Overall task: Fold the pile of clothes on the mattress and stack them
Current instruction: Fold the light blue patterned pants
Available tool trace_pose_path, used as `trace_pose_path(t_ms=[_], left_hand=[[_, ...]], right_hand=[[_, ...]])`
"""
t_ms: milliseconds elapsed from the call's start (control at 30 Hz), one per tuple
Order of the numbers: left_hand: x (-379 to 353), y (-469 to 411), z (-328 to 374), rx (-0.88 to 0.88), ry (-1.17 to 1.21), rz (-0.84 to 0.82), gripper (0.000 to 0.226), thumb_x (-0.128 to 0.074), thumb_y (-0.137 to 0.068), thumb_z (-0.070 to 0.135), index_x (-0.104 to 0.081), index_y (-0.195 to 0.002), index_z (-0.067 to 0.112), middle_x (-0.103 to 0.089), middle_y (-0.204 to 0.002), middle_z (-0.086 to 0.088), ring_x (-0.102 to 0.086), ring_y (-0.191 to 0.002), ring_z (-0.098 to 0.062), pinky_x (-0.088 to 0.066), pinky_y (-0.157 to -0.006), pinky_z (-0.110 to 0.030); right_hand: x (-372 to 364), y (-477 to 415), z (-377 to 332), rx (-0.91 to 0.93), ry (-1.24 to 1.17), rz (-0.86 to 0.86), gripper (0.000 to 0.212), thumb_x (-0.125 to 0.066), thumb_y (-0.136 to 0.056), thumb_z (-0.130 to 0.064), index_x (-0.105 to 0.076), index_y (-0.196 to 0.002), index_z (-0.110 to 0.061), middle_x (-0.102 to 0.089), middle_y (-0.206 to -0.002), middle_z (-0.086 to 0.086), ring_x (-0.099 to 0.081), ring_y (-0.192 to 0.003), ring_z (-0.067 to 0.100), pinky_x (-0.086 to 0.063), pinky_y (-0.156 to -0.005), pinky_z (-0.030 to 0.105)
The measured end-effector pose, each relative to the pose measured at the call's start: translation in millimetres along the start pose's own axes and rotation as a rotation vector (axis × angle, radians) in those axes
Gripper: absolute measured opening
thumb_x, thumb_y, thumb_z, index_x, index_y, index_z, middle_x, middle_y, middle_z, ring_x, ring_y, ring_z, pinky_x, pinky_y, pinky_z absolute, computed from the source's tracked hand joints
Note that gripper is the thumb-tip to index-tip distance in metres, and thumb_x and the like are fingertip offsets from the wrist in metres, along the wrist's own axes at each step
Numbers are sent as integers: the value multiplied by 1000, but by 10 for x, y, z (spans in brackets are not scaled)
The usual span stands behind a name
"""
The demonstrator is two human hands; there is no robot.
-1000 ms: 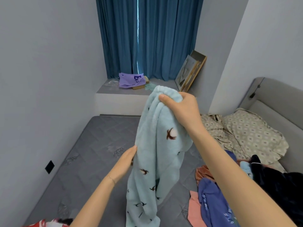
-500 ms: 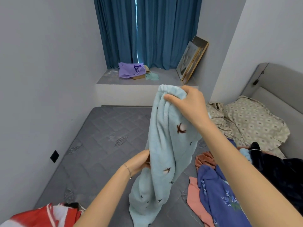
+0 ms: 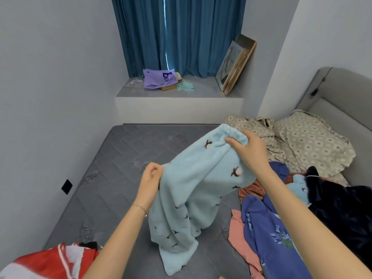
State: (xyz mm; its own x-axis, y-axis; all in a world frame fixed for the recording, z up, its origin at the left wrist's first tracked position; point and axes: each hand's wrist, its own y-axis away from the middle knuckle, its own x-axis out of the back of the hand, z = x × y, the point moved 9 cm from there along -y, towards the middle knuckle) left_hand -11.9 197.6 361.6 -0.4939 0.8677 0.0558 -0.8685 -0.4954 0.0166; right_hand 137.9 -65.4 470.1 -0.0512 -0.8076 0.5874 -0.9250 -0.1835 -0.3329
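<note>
Fleece garment [image 3: 193, 188] (soft, limp, judged light) is clutched at the waistband [image 3: 231, 131] by right grip [image 3: 250, 153], its edge pinched by left grip [image 3: 150, 178].

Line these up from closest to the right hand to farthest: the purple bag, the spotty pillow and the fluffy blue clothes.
1. fluffy blue clothes: gripped at the top edge by the right hand, so touching it.
2. spotty pillow: off to the right, against the headboard.
3. purple bag: far back and left, on the ledge below the curtain.
</note>
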Motion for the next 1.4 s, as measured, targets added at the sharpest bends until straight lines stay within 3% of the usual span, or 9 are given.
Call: trace_pose_path(t_ms=[233,400,567,667,800,1000,1133,1267,1400], left_hand=[[465,-231,683,-244,-111,223,20,-47,-100,19,-45,-81,16,-41,-76,-8,-38,-69,-15,-35,-63,-25],[819,-413,1306,-356,-18,338,24,-48,-100,16,-44,-76,22,-44,-70,3,-39,-62,-3,-37,-58,-19],[455,-609,796,-250,-251,124,18,-53,-97,18,-52,-79,15,-53,-75,-6,-46,-67,-7,-39,-66,-25],[140,-572,39,-104,-345,1,13,-51,-99,20,-60,-91,17,-62,-93,3,-59,-86,-4,-44,-77,-19],[-208,-398,-853,53,-403,-138,13,-49,-100,18,-62,-101,20,-63,-112,0,-59,-104,-18,-45,-92,-31],[-901,24,-1703,219,-387,-355,19,-46,-98,2,-59,-95,15,-65,-96,-2,-60,-86,-14,-48,-79,-25],[-1421,529,-2394,439,-466,-588,15,-53,-98,13,-57,-107,24,-62,-111,-9,-59,-103,-23,-48,-88,-31],[-1905,820,-2466,428,-422,-721,66,-64,-92,26,-28,-147,26,-36,-137,10,-33,-127,-5,-33,-105,-24],[-2253,761,-2318,300,-330,-739,96,-76,-79,42,-14,-152,33,-23,-151,25,-27,-136,4,-29,-110,-22]], right_hand=[[-2,150,-135,-150,-422,5,11,-69,-88,-32,-64,-86,-23,-66,-84,-8,-60,-75,1,-44,-57,7],[-173,142,-518,-233,-749,-159,10,-65,-90,-36,-69,-92,-28,-75,-82,-7,-71,-75,8,-54,-58,20],[-298,287,-105,-413,-839,-108,8,-65,-91,-33,-68,-92,-25,-74,-85,-3,-71,-75,12,-54,-58,23],[-424,508,611,-561,-663,-60,10,-66,-90,-34,-66,-87,-25,-71,-93,2,-67,-81,14,-53,-66,28],[-509,859,1429,-625,-292,-32,26,-64,-89,-39,-68,-94,-14,-70,-98,5,-65,-92,22,-52,-84,38],[-351,1211,2008,-691,-165,-30,28,-62,-91,-38,-67,-92,-11,-66,-84,-1,-61,-86,21,-46,-69,33],[-97,1183,2123,-680,-173,-30,24,-63,-91,-34,-66,-85,-11,-66,-83,1,-62,-85,23,-47,-75,37],[26,1174,2157,-681,-241,-60,33,-67,-89,-35,-70,-100,-5,-72,-98,7,-66,-92,21,-51,-85,41],[38,1203,2084,-677,-303,-156,13,-68,-89,-34,-70,-91,-21,-70,-88,-9,-63,-82,4,-50,-71,18]])
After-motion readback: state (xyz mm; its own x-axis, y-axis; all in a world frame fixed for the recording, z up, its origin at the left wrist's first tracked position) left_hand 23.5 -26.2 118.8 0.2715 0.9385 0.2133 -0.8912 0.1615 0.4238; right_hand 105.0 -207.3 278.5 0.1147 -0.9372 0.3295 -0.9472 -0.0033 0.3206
